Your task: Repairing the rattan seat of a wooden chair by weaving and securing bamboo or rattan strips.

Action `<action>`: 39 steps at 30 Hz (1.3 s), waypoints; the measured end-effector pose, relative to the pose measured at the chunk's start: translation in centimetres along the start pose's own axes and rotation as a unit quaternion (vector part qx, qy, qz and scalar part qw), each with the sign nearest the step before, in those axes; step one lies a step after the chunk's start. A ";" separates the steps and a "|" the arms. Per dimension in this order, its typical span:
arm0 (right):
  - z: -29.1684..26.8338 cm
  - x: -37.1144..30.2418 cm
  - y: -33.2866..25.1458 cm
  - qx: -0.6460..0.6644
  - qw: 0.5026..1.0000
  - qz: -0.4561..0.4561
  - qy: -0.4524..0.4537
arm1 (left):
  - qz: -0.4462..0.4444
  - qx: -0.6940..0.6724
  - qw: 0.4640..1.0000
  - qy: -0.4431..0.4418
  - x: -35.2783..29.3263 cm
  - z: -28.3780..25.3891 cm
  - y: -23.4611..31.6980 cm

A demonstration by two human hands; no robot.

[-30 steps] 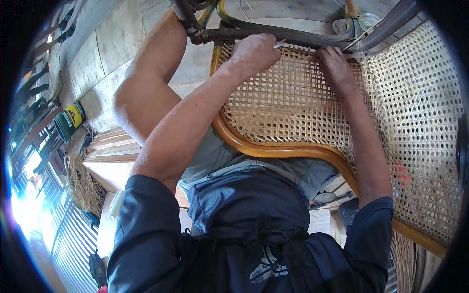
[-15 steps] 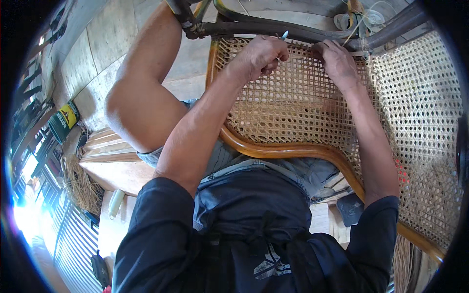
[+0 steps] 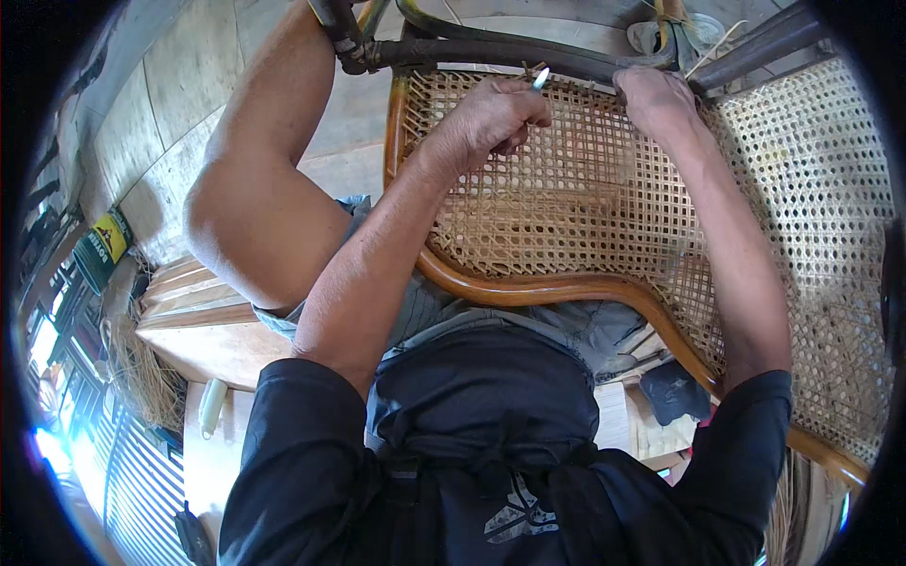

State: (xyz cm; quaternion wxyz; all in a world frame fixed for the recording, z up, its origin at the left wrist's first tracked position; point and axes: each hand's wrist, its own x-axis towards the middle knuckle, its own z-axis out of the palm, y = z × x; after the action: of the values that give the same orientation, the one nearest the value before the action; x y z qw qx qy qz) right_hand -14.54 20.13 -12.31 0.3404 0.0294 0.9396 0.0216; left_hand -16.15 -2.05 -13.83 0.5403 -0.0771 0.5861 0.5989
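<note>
A woven cane panel [image 3: 566,212] in a wooden chair frame [image 3: 510,288] lies across my lap. My left hand [image 3: 500,113] is above the panel's far part, its fingers closed around a slim tool with a pale, whitish-blue end [image 3: 541,78]; the rest of the tool is hidden in the fist. Farther right, my right hand [image 3: 658,102] rests at the panel's far edge by the dark rail [image 3: 510,57]. Its fingers are curled in, and what they pinch cannot be made out. A thin pale strand [image 3: 719,47] sticks up just beyond it.
A second cane panel [image 3: 802,179] rises on the right. My bare knee [image 3: 231,203] is left of the chair. Farther left are a green and yellow can [image 3: 104,247], a bundle of loose fibres [image 3: 146,373] and a pale bottle [image 3: 212,407]. A dark cap-like object [image 3: 675,391] lies near my right elbow.
My right hand has shifted slightly right along the far edge, its forearm swinging outward. My left hand still grips the tool, whose pale end shows more. The whole view has shifted a little.
</note>
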 end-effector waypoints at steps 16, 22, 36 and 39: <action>7.0 4.2 6.2 -0.128 0.990 0.021 0.058 | 0.020 0.296 0.955 0.015 -1.5 0.1 1.5; 1.7 0.8 1.0 0.000 0.999 0.006 0.041 | 0.027 0.382 0.924 0.027 -4.5 -0.9 1.9; 1.8 0.5 -0.1 0.036 0.995 -0.030 0.087 | -0.144 0.323 0.932 0.080 -15.2 -3.6 1.1; 1.4 0.9 -0.3 0.058 0.997 0.037 0.029 | -0.075 0.212 0.958 0.177 -16.6 -3.0 -0.4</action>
State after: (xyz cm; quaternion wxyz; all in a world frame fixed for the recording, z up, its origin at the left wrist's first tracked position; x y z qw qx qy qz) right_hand -14.34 19.89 -13.99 0.3097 0.0829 0.9470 -0.0195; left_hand -10.79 -13.74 -2.96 0.4755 -0.1092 0.7784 0.3951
